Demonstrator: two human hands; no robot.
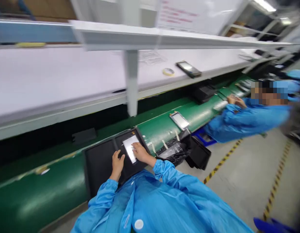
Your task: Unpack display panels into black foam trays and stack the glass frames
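Note:
On the green work surface in front of me lies a black tray (98,161) with two sections. A flat panel with a bright white screen (129,152) rests in its right section. My right hand (140,152) lies over the panel's right side, fingers stretched out and touching its surface. Near the panel's left side, my left hand (118,163) hovers over or rests on the tray's middle, thumb and fingers apart, with nothing in it. Whether it touches the tray I cannot tell.
Another framed panel (179,120) lies further right on the green surface (60,187). Beside me hang black plastic bags (175,150) and stacked black trays (198,153). A white shelf (55,77) holds a tape roll (168,72) and a dark device (188,69). A co-worker's blue sleeve (249,121) is at right.

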